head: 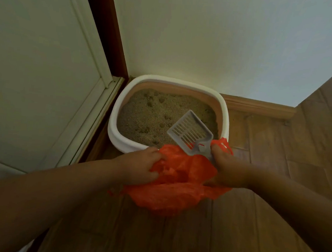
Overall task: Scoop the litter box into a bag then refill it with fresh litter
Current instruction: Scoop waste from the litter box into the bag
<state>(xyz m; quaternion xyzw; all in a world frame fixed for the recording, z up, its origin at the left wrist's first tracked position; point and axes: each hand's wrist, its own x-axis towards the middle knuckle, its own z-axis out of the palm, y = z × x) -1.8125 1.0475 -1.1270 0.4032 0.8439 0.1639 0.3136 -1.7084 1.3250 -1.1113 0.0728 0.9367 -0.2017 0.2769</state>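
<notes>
Orange, thin crinkled plastic bag (174,187) held low over the brown wood-plank floor (243,219), just in front of the white oval plastic litter box (119,136). Left hand (138,167) curled into the bag's left edge, gripping it. Right hand (229,169) clutching the bag's right edge together with the handle of a grey slotted plastic scoop (190,133), blade tilted up over the tan, dimpled litter (154,117). Box tucked in the corner beside a pale door (37,67) and cream wall (216,40).
</notes>
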